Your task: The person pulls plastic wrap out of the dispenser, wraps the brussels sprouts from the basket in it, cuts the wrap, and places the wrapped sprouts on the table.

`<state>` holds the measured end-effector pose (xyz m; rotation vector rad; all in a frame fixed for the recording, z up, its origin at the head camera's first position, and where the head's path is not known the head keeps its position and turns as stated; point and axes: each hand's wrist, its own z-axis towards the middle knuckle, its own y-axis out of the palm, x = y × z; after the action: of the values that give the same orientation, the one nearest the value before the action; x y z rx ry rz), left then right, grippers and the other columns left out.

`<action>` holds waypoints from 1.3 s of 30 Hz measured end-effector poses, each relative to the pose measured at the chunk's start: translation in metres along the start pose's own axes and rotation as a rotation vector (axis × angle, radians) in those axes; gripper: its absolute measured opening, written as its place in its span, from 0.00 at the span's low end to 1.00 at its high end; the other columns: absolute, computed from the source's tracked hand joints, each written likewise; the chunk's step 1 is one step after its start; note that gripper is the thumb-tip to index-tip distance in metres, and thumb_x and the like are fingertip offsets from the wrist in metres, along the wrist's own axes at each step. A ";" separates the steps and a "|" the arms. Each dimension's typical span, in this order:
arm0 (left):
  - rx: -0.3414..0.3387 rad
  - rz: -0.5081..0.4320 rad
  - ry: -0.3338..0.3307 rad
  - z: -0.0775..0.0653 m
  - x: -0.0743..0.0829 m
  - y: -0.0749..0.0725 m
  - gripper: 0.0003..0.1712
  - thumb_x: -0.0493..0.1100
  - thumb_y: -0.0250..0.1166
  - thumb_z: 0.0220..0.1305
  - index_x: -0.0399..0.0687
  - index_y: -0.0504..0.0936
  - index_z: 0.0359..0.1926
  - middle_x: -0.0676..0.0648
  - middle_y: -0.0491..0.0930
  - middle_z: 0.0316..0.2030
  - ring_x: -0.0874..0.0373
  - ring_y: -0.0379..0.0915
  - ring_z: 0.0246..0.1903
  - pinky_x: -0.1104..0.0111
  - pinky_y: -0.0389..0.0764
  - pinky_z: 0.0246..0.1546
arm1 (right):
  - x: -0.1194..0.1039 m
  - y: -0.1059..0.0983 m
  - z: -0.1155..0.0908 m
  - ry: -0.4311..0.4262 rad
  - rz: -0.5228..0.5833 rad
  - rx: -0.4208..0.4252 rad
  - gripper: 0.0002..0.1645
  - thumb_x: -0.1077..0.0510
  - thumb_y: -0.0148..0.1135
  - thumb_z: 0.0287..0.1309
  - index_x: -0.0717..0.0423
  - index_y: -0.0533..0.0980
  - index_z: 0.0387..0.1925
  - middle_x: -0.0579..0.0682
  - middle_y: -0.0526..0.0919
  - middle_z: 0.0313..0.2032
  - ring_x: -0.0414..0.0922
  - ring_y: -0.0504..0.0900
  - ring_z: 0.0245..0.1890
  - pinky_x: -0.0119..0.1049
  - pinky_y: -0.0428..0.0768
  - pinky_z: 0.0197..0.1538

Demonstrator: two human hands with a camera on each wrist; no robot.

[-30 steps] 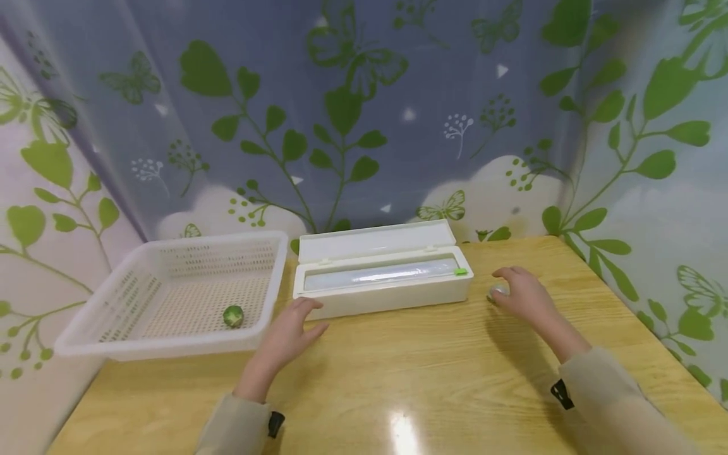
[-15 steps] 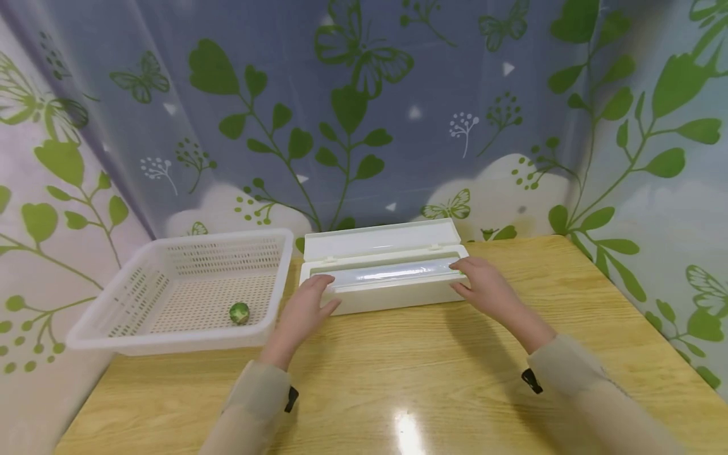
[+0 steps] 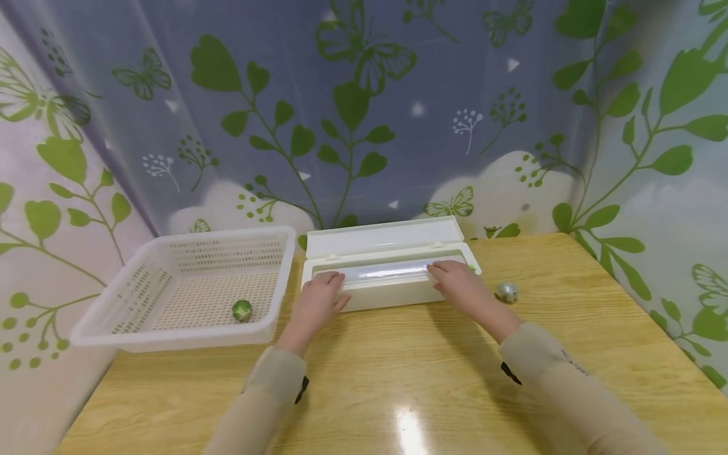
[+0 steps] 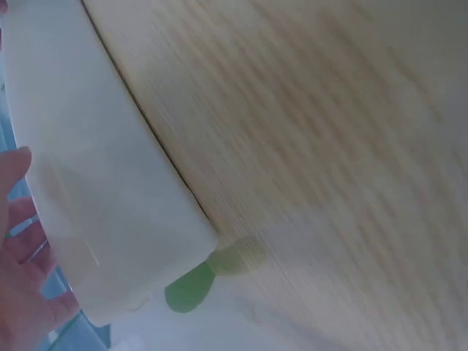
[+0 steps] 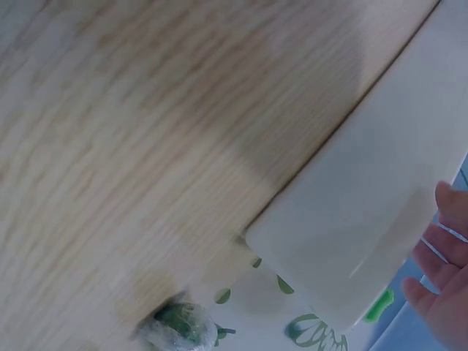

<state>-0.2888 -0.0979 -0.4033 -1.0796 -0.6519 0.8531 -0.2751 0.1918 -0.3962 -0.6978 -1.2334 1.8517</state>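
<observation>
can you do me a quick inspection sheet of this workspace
surface: wood-grain table, glare spot on the near side
job's things: open white box holding a film roll; wrapped ball to its right; white basket with green ball to its left
clutter: nothing seen beyond these
hands: left hand and right hand at the box's front rim; grip unclear
cables: nothing seen
surroundings: leaf-and-butterfly curtain behind and at both sides

Wood-grain table [image 3: 387, 360], glossy finish; bright light reflection [image 3: 409, 430] well forward of back edge. Blue leaf-printed backdrop [image 3: 392, 158] behind back edge; pale printed left panel [image 3: 34, 278] beyond left edge, pale printed right panel [image 3: 671, 208] beyond right edge
</observation>
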 end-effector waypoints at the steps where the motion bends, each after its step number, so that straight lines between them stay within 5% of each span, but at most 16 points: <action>1: 0.003 0.008 0.000 0.001 0.001 0.001 0.24 0.49 0.59 0.58 0.38 0.73 0.51 0.42 0.73 0.48 0.48 0.67 0.49 0.55 0.70 0.45 | 0.001 0.001 0.000 -0.003 -0.007 0.006 0.23 0.64 0.64 0.46 0.67 0.73 0.47 0.60 0.77 0.43 0.54 0.74 0.44 0.44 0.71 0.48; 10: 0.143 0.081 0.036 0.008 0.005 0.003 0.12 0.44 0.64 0.54 0.43 0.80 0.38 0.48 0.79 0.35 0.53 0.74 0.37 0.60 0.73 0.36 | 0.007 0.010 0.002 -0.032 -0.049 0.100 0.15 0.71 0.61 0.47 0.67 0.76 0.41 0.58 0.79 0.35 0.52 0.77 0.37 0.41 0.74 0.43; 18: 0.257 -0.035 0.076 0.009 0.001 0.008 0.09 0.40 0.70 0.44 0.41 0.81 0.28 0.47 0.78 0.26 0.53 0.74 0.28 0.62 0.74 0.28 | 0.010 0.015 0.002 -0.059 0.025 0.227 0.14 0.74 0.65 0.38 0.68 0.77 0.33 0.56 0.79 0.29 0.51 0.77 0.31 0.40 0.75 0.38; 25: 0.247 -0.081 0.093 0.005 -0.004 0.007 0.09 0.41 0.69 0.45 0.41 0.81 0.28 0.48 0.78 0.26 0.53 0.74 0.28 0.63 0.74 0.27 | 0.008 0.020 0.001 -0.079 0.026 0.280 0.15 0.76 0.66 0.34 0.68 0.77 0.31 0.55 0.78 0.26 0.50 0.76 0.28 0.39 0.75 0.35; 32: 0.191 -0.069 0.128 0.011 -0.007 0.002 0.03 0.37 0.65 0.51 0.41 0.81 0.28 0.49 0.77 0.24 0.54 0.74 0.26 0.65 0.75 0.28 | 0.011 0.017 0.006 -0.091 0.059 0.261 0.08 0.73 0.61 0.42 0.67 0.78 0.29 0.54 0.77 0.25 0.50 0.76 0.27 0.42 0.74 0.35; 39: 0.257 -0.029 0.155 0.018 -0.009 0.001 0.07 0.29 0.66 0.44 0.39 0.81 0.28 0.45 0.79 0.25 0.51 0.75 0.27 0.62 0.75 0.27 | 0.019 0.018 0.016 -0.107 -0.022 0.270 0.08 0.75 0.61 0.42 0.64 0.77 0.27 0.54 0.78 0.25 0.49 0.77 0.27 0.41 0.75 0.34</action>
<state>-0.3079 -0.0965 -0.3987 -0.8910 -0.4143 0.7953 -0.3029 0.1959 -0.4073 -0.4407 -1.0251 2.0097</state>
